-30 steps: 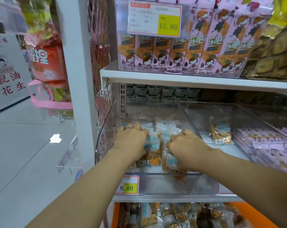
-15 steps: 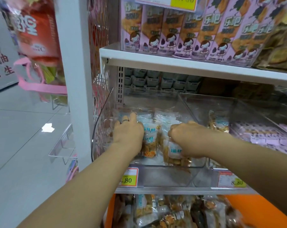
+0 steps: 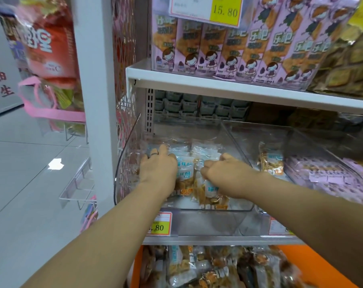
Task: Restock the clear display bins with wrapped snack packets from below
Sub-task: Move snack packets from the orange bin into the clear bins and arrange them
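Head view: the left hand (image 3: 158,170) lies palm down at the centre of the frame. Its fingers stretch forward and press on the snack packets (image 3: 185,173), and one finger wears a ring (image 3: 154,155). Just to its right, not touching it, the right hand (image 3: 224,173) has its fingers curled and pinches the top of one of those packets. The packets lean against one another in the front half of the clear bin (image 3: 124,173), and both hands are inside its walls. A yellow price tag (image 3: 159,224) sits on the shelf edge below the bin's left corner.

Right of centre, a second clear bin (image 3: 301,142) holds a single packet (image 3: 271,161). Lilac packs (image 3: 326,173) lie further right.

At the bottom of the frame, under the shelf, an orange-sided compartment (image 3: 301,265) holds a heap of wrapped packets (image 3: 197,267).

In the upper half, a white shelf (image 3: 218,84) carries pink boxes (image 3: 228,50) behind a tag reading 15.80 (image 3: 205,9). A white post (image 3: 95,100) stands left of the bin, and a red bag (image 3: 49,48) hangs in the upper left.
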`<state>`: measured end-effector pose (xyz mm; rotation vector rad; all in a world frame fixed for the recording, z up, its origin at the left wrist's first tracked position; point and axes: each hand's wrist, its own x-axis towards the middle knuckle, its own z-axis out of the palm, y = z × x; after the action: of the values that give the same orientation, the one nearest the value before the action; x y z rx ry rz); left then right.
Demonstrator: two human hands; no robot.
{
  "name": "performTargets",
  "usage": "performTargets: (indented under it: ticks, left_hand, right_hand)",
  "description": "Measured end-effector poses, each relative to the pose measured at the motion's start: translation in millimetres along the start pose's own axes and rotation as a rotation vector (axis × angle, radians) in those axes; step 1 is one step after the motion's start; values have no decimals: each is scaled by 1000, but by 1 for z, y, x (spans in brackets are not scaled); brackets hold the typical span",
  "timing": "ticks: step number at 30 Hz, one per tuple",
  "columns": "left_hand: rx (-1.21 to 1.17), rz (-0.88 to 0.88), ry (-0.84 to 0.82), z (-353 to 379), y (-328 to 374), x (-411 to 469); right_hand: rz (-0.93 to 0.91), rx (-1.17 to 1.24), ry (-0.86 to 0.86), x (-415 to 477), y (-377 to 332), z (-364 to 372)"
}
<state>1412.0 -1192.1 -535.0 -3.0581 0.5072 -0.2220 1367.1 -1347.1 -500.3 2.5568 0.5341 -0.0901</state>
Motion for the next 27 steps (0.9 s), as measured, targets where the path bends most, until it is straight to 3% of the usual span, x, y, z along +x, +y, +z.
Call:
performTargets:
  ticks: [7, 11, 17, 21, 27]
  left_hand:
    - [-74, 23, 17, -5, -5, -4]
    - [-95, 163, 107, -26, -2, -19]
    - [-222, 448, -32, -31, 28, -39]
    - [-337, 466, -93, -26, 37, -27]
    - [-31, 523, -91, -19, 50, -10]
  right_hand:
    - [9, -190, 116, -7, 1, 5]
    - [42, -136, 138, -27, 14, -4]
    - [181, 502, 506, -80, 27, 11]
    - [233, 892, 435, -97, 21, 38]
    - [221, 1074, 407, -96, 16, 56]
